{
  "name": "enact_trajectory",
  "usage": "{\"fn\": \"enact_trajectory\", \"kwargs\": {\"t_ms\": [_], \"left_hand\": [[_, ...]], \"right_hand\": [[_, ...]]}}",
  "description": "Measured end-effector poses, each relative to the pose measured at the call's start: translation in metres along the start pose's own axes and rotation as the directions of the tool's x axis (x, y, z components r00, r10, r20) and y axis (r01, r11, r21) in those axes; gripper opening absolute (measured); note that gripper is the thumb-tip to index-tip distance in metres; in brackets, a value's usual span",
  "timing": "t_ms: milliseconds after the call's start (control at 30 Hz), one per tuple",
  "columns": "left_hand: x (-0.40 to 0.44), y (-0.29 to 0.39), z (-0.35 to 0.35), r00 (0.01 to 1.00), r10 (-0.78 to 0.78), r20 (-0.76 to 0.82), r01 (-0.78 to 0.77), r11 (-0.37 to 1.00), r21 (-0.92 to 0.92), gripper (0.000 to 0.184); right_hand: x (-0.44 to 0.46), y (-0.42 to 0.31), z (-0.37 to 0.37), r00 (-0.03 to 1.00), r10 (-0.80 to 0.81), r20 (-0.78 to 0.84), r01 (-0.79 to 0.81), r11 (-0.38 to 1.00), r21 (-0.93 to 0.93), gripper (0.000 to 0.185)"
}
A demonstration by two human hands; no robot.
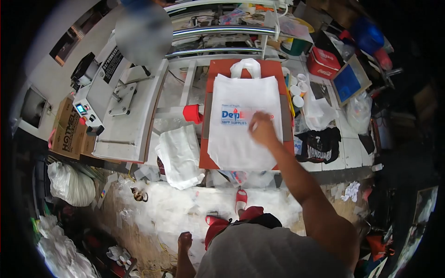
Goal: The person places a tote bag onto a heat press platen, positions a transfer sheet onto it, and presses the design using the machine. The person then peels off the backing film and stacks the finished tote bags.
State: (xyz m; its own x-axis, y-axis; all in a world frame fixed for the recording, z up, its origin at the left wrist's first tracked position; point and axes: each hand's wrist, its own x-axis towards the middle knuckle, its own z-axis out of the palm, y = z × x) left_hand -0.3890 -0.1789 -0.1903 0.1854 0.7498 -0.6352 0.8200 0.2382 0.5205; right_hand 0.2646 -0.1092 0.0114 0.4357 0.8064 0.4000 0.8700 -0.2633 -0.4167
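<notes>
A white tote bag (245, 148) with handles lies flat on a reddish-brown board (208, 160), its blue and red print partly covered. Over the right part of that print is my right hand (263, 129), blurred, its fingers bent downward; whether it holds anything is hidden. Low in the view, away from the bag, my left hand (185, 240) hangs beside my body with its fingers curled in and nothing visible in them.
White folded fabric (180, 155) lies left of the board, near a heat press machine (109, 99). On the right are a red cooler (323, 63), white cups (298, 90), a blue-screened frame (348, 83) and a black printed bag (320, 144). Metal rails (222, 31) cross behind.
</notes>
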Motion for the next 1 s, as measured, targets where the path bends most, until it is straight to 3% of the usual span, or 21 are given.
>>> {"fn": "enact_trajectory", "kwargs": {"t_ms": [33,100,200,233,267,300,333,367,467,533,600,633,667,700,733,800,833,867,900,933,1000], "left_hand": [[0.006,0.008,0.003,1.000,-0.001,-0.005,0.001,1.000,-0.003,0.021],[0.023,0.033,0.010,0.939,0.281,-0.200,-0.296,0.954,-0.046,0.023],[0.032,0.138,-0.009,0.961,0.174,-0.213,-0.205,0.969,-0.136,0.025],[0.042,0.163,-0.012,0.946,0.192,-0.261,-0.251,0.943,-0.218,0.027],[0.065,0.161,-0.020,0.924,0.281,-0.259,-0.309,0.948,-0.073,0.030],[0.056,0.205,-0.027,0.638,0.623,-0.453,-0.727,0.681,-0.086,0.035],[0.053,0.247,-0.034,0.898,0.266,-0.352,-0.423,0.744,-0.517,0.037],[0.054,0.280,-0.043,0.889,0.275,-0.366,-0.438,0.742,-0.508,0.039],[0.079,0.346,-0.048,0.766,0.529,-0.365,-0.635,0.713,-0.298,0.034],[0.073,0.408,-0.046,0.725,0.631,-0.277,-0.675,0.730,-0.104,0.035],[0.070,0.455,-0.031,0.795,0.591,-0.136,-0.606,0.773,-0.188,0.040],[0.085,0.464,-0.016,0.810,0.582,-0.072,-0.579,0.773,-0.258,0.040],[0.086,0.477,-0.013,0.724,0.688,-0.056,-0.690,0.721,-0.061,0.040],[0.089,0.486,-0.007,0.786,0.617,-0.048,-0.618,0.780,-0.096,0.040],[0.118,0.476,0.014,0.684,0.708,-0.175,-0.719,0.695,-0.001,0.047],[0.139,0.473,0.032,0.770,0.637,-0.014,-0.613,0.747,0.256,0.077],[0.169,0.458,0.063,0.569,0.751,-0.336,-0.605,0.659,0.447,0.081],[0.126,0.478,0.042,0.788,0.559,-0.259,-0.491,0.823,0.285,0.084],[0.107,0.488,0.031,0.832,0.510,-0.216,-0.453,0.851,0.266,0.083],[0.111,0.482,0.041,0.728,0.608,-0.317,-0.516,0.790,0.332,0.080],[0.110,0.480,0.048,0.744,0.583,-0.326,-0.533,0.813,0.237,0.073]], "right_hand": [[-0.022,-0.028,0.006,0.997,-0.071,0.002,0.070,0.984,0.165,0.011],[-0.067,-0.084,0.016,0.977,-0.212,0.005,0.183,0.854,0.488,0.014],[-0.139,-0.146,0.002,0.866,-0.360,0.347,0.006,0.701,0.713,0.014],[-0.154,-0.153,-0.006,0.732,-0.375,0.568,-0.149,0.726,0.672,0.015],[-0.166,-0.154,-0.011,0.545,-0.378,0.749,-0.288,0.754,0.590,0.018],[-0.181,-0.149,-0.014,0.523,-0.342,0.781,-0.324,0.767,0.553,0.026],[-0.190,-0.140,-0.017,0.498,-0.306,0.811,-0.358,0.780,0.514,0.033],[-0.191,-0.132,-0.027,0.417,-0.206,0.885,-0.442,0.805,0.395,0.047],[-0.177,-0.088,-0.057,0.598,0.013,0.801,-0.573,0.706,0.416,0.046],[-0.157,-0.057,-0.083,0.781,0.267,0.565,-0.528,0.765,0.369,0.041],[-0.148,-0.019,-0.100,0.903,0.332,0.273,-0.427,0.768,0.478,0.029],[-0.146,-0.009,-0.108,0.886,0.428,0.180,-0.452,0.709,0.541,0.025],[-0.144,-0.001,-0.115,0.893,0.436,0.111,-0.418,0.714,0.562,0.024],[-0.142,0.002,-0.121,0.898,0.437,0.046,-0.379,0.717,0.586,0.023],[-0.135,-0.011,-0.135,0.904,0.427,0.006,-0.338,0.708,0.620,0.023],[-0.145,0.002,-0.124,0.931,0.365,-0.033,-0.282,0.773,0.568,0.026],[-0.148,0.008,-0.119,0.933,0.360,0.028,-0.315,0.775,0.547,0.026],[-0.152,0.006,-0.109,0.941,0.337,-0.029,-0.279,0.821,0.498,0.027],[-0.153,0.005,-0.103,0.917,0.395,0.049,-0.362,0.776,0.517,0.028],[-0.153,0.005,-0.099,0.877,0.465,0.121,-0.456,0.727,0.513,0.028],[-0.149,-0.002,-0.095,0.880,0.450,0.150,-0.463,0.742,0.486,0.030]]}}
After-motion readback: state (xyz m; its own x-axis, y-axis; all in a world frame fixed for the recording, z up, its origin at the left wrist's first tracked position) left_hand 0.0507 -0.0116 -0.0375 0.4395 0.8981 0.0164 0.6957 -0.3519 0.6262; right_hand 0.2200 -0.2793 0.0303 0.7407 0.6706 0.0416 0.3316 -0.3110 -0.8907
